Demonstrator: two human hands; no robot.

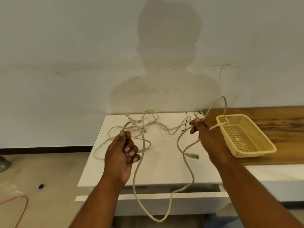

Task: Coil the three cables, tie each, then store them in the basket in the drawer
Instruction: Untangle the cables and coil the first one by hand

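Currently in hand: one pale cable (134,181), held by both hands above the white surface (156,170).
Left hand: the left hand (120,155) grips the cable in a fist, and its fingers (131,151) are curled round it.
Right hand: the right hand (205,137) pinches the same cable between the thumb and the fingers (194,123). A loop stands up above it, on the side of the basket.
Path of the cable: between the hands it hangs in a long slack loop, down past the front edge of the surface. One plug (193,156) dangles near the right wrist.
Other cables: a loose tangle (143,125) lies at the back of the surface, not coiled yet.
Ties: thin black ties (186,120) lie beside the tangle, near the back edge.
Basket: the yellow mesh basket (255,153) stands on the wooden surface (279,125) at the right, not in the drawer (148,197), which seems a little open below.
Handling: the cable looks light and soft, but it keeps its own bends, so the turns will probably spring open if they are let go. The smooth jacket should slide easily through the fingers.
Where to hold: probably best near the plug end, with one hand keeping the turns together while the other feeds the slack.
Fragile part: the plug clip may catch on other strands.
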